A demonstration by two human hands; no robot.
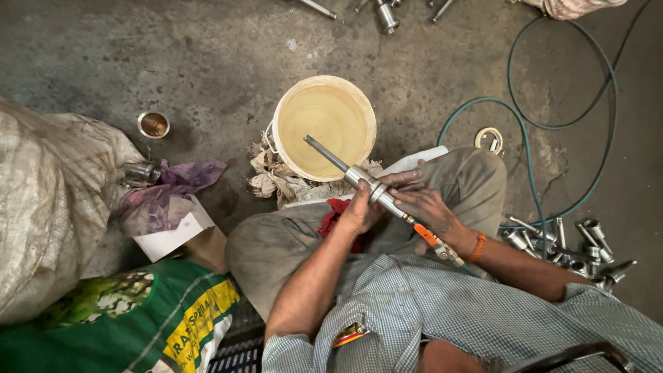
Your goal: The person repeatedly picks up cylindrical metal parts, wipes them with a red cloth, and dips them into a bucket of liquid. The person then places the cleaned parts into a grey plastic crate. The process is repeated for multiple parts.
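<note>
head view: left hand (360,211) and right hand (427,207) both grip the metal rod tool (376,191) above the bucket (285,141); oily fingers could slip, dropping it in.

Workshop: greasy floor (207,62), scattered sockets (587,242)

**Count of things on the workshop floor**

One white bucket (324,128) of yellowish liquid, one small metal cup (153,125), one tape roll (489,139), one teal hose (532,124), two sacks, two hands on one metal rod (376,191). The heap of sockets (573,245) is too jumbled to count.
</note>
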